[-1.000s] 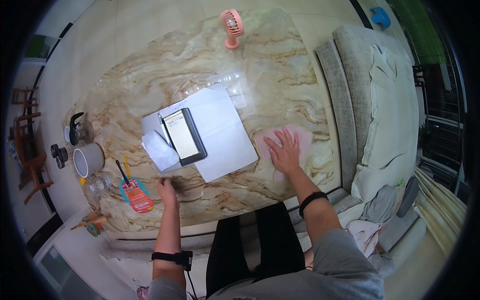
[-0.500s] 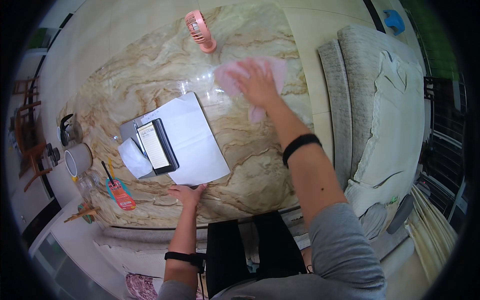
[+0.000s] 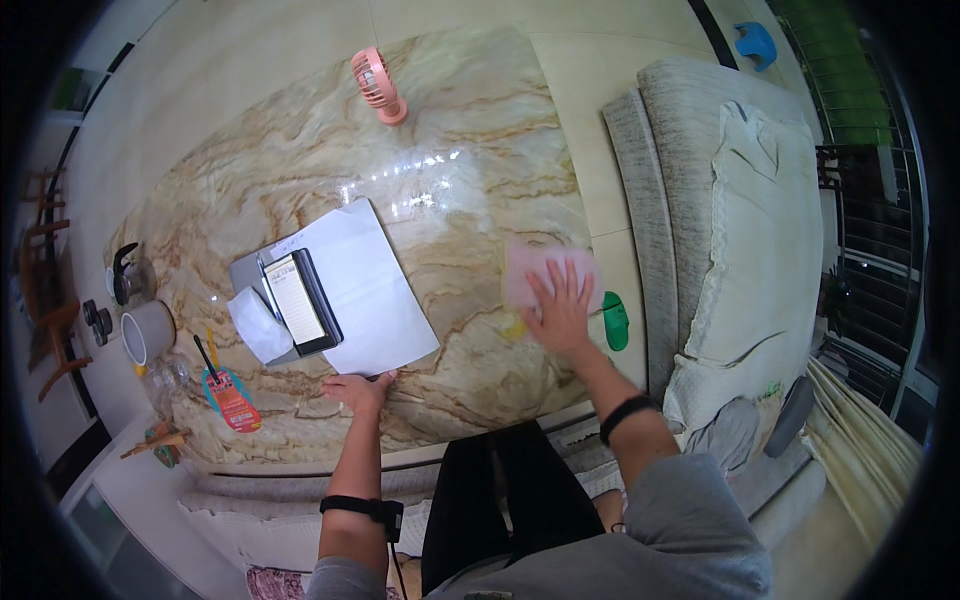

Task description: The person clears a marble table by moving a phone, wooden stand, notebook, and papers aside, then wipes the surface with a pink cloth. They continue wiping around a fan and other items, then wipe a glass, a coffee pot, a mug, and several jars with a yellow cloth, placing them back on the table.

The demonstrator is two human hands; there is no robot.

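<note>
The right hand (image 3: 560,315), fingers spread flat, presses the pink cloth (image 3: 548,272) at the table's (image 3: 470,140) right edge, having swept back from near the pink fan (image 3: 378,84); the left hand (image 3: 355,390), seemingly loosely curled, rests by the white paper (image 3: 365,290)

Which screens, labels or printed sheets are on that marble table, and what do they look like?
Tablet: left of centre, on a grey laptop; dark frame, lit pale screen.
White paper sheet: under the tablet, touched by the left hand; blank-looking rectangle.
Orange card: near the table's left edge; narrow tag with a teal end.
Pink cloth: plain, under the right hand.
</note>
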